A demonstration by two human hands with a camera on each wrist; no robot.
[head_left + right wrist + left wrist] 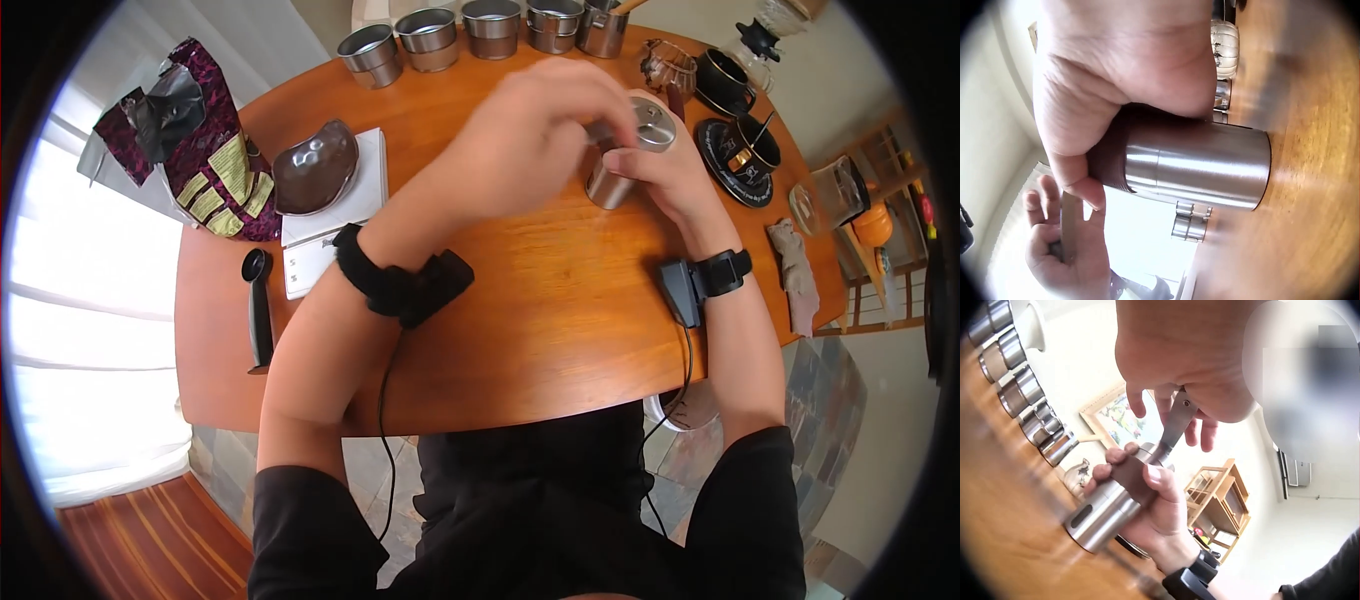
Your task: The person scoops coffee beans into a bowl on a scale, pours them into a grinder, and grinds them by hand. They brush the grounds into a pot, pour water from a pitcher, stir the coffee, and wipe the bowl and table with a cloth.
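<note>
A steel hand grinder (608, 188) with a dark brown band (1134, 477) is upright in the head view, at the table's upper right. My right hand (682, 172) grips its body around the band, thumb across the front, in the right wrist view (1125, 69). Over the top is my left hand (530, 140), its fingers curled around the outer end of the metal crank (1176, 423). The knob is mostly hidden by that palm. The grinder's bottom is close to the wood; whether it touches, I cannot tell.
Several steel cups (428, 42) line the table's far edge. Right of the grinder are a glass server (668, 66), black cup (750, 150) on a saucer, and cloth (794, 270). On the left are a patterned bag (215, 130), brown dish (316, 170) and black scoop (259, 310).
</note>
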